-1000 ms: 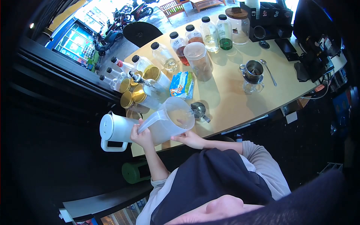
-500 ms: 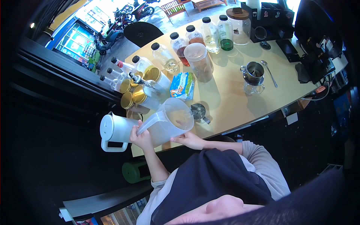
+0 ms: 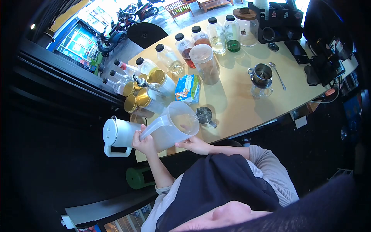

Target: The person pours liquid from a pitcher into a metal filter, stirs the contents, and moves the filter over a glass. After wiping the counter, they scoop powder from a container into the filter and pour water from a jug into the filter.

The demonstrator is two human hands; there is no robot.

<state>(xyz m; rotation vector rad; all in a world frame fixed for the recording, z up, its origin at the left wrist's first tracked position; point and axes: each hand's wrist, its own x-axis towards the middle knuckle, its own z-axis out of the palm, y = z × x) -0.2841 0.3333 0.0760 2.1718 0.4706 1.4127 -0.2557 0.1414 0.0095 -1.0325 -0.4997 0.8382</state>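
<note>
A translucent plastic pitcher (image 3: 166, 135) is tilted over the table's near left part, its wide mouth facing right and up. My left hand (image 3: 143, 142) is wrapped round its handle. Under the rim side, my right hand (image 3: 194, 145) supports the pitcher with its fingers against the wall. Just right of the mouth lies a small dark round strainer or cup (image 3: 204, 115). Left of my left hand is a white lidded jug (image 3: 120, 135). A blue and white packet (image 3: 188, 89) lies beyond the pitcher.
On the table (image 3: 235, 116), gold-lidded jars (image 3: 161, 82) and black-capped bottles (image 3: 168, 60) line the far left edge. A frosted tall container (image 3: 205, 65) stands mid-table. Further right are a metal filter (image 3: 262, 74) on a glass cup, a spoon (image 3: 278, 76) and a black organizer (image 3: 281, 23).
The pitcher and my left hand have shifted very slightly to the left. Both hands keep their places on the pitcher.
</note>
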